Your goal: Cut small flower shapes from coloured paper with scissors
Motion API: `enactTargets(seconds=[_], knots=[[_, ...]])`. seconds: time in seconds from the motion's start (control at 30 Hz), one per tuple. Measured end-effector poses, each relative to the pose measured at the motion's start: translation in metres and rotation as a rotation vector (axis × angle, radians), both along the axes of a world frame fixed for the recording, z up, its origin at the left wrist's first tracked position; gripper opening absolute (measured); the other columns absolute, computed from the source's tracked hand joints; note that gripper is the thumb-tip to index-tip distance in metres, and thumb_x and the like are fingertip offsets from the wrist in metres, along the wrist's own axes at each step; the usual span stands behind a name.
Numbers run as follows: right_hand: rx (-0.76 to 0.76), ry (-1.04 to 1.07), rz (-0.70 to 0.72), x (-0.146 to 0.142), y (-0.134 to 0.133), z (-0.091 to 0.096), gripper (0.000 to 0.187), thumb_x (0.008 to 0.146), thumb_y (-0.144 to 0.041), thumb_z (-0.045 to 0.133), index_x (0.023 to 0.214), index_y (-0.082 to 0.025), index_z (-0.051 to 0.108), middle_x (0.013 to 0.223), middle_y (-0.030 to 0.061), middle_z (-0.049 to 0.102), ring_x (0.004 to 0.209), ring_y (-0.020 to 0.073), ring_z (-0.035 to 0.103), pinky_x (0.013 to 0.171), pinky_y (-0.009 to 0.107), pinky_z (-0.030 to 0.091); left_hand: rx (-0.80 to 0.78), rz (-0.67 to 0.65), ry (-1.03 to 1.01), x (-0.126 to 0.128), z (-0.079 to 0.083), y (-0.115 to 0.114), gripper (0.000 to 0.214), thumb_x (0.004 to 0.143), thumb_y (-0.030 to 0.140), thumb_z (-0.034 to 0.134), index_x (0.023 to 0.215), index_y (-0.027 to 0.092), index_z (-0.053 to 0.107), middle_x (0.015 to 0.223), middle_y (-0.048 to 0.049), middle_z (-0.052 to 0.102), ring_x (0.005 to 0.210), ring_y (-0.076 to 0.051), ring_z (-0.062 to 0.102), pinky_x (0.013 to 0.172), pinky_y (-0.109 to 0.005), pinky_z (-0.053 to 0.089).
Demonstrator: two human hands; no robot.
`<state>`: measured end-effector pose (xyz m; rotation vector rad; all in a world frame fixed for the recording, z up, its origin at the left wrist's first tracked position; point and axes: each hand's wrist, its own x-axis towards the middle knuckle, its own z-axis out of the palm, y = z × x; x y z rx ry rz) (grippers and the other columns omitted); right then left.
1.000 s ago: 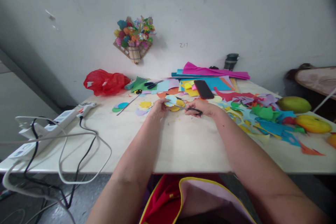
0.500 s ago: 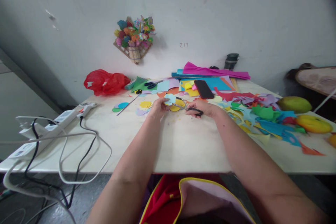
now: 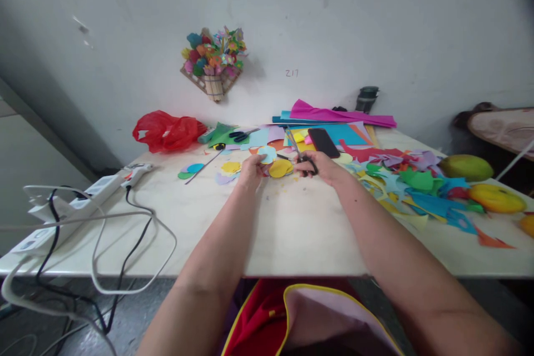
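Observation:
Between the fingers of my left hand (image 3: 252, 170) is a pale blue paper circle (image 3: 267, 154), held a little above the table. My right hand (image 3: 314, 166) grips a pair of scissors (image 3: 306, 162) by the black handles, and the blades point up and away from me, apart from the circle. Just under the gap between my hands lie yellow paper circles (image 3: 281, 168). A smaller yellow paper piece (image 3: 231, 167) rests left of my left hand, over some lilac paper.
Colourful paper scraps (image 3: 421, 178) spread across the right side near mangoes (image 3: 497, 198). A phone (image 3: 323, 143) lies behind my right hand. At the left are a power strip (image 3: 70, 217) with loose cables and a red plastic bag (image 3: 167, 130). Another pair of scissors (image 3: 241, 136) lies at the back.
The scissors have swung from pointing left at the pale blue circle to pointing up and away. The circle has shifted slightly left and away in my left hand.

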<state>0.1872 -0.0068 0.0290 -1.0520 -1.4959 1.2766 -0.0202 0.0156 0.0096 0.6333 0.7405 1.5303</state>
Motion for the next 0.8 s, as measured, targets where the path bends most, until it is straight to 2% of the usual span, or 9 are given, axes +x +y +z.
enactTargets(seconds=[0.07,0.17,0.5,0.8], knots=[[-0.011,0.116,-0.143,-0.011,0.003,-0.006,0.043,0.053,-0.022,0.086,0.087,-0.016,0.061,0.062,0.0008,0.067,0.051,0.0124,0.061,0.038,0.019,0.031,0.034,-0.023,0.03,0.004,-0.001,-0.001,0.013,0.062,0.01,0.071,0.073,0.012,0.063,0.07,-0.0048,0.07,0.067,-0.016,0.068,0.071,-0.029,0.057],[-0.056,0.211,-0.233,-0.026,0.002,-0.011,0.045,0.047,-0.023,0.089,0.083,-0.017,0.061,0.056,-0.0025,0.062,0.049,0.0135,0.061,0.038,0.019,0.031,0.065,-0.069,0.084,0.011,-0.003,-0.004,0.015,0.061,0.013,0.076,0.071,0.012,0.065,0.069,-0.0049,0.07,0.067,-0.016,0.068,0.073,-0.029,0.056],[-0.059,0.348,-0.29,-0.04,-0.002,-0.011,0.048,0.043,-0.022,0.086,0.085,-0.018,0.062,0.057,-0.0049,0.061,0.047,0.0118,0.059,0.039,0.019,0.032,0.108,-0.132,0.122,0.021,-0.003,-0.01,0.018,0.057,0.017,0.082,0.066,0.012,0.067,0.069,-0.0057,0.072,0.066,-0.016,0.067,0.077,-0.031,0.055],[-0.047,0.369,-0.26,-0.039,-0.002,-0.012,0.049,0.043,-0.023,0.085,0.087,-0.018,0.063,0.061,-0.0044,0.062,0.049,0.0125,0.06,0.04,0.02,0.032,0.096,-0.115,0.114,0.02,0.0,-0.013,0.019,0.055,0.016,0.082,0.065,0.011,0.067,0.067,-0.0041,0.07,0.063,-0.013,0.065,0.07,-0.027,0.055]])
